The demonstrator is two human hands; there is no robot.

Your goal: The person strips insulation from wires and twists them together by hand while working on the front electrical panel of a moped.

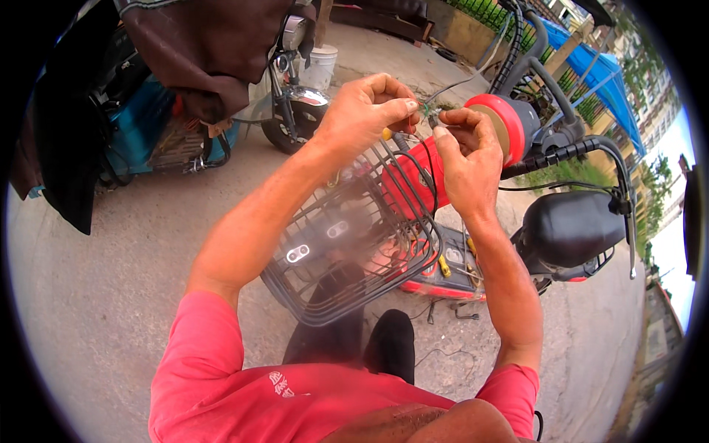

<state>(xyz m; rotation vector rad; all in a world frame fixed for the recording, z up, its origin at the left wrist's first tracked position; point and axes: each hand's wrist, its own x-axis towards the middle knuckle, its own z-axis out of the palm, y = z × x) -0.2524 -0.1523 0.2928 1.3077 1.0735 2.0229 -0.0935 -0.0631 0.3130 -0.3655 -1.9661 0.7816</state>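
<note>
Both my hands are raised in front of a red electric scooter (pixel 405 184), above its black wire basket (pixel 292 308). My left hand (pixel 363 112) pinches thin wires (pixel 425 108) between thumb and forefinger; a greenish strand shows at the fingertips. Just to the right, my right hand (pixel 473 159) is closed with thumb and fingers together on the same fine wires. A grey cable (pixel 452 83) runs up from there towards the handlebar. Right behind my right hand is a round scooter part with a red rim (pixel 509 122). The exact wire ends are too small to make out.
Yellow-handled tools (pixel 444 266) lie on the scooter's footboard, beneath my right forearm. The black seat (pixel 572 230) is at the right. At the upper left stand a blue vehicle (pixel 136 140), another front wheel (pixel 295 122) and a white bucket (pixel 319 68). Small parts (pixel 465 313) lie on the ground.
</note>
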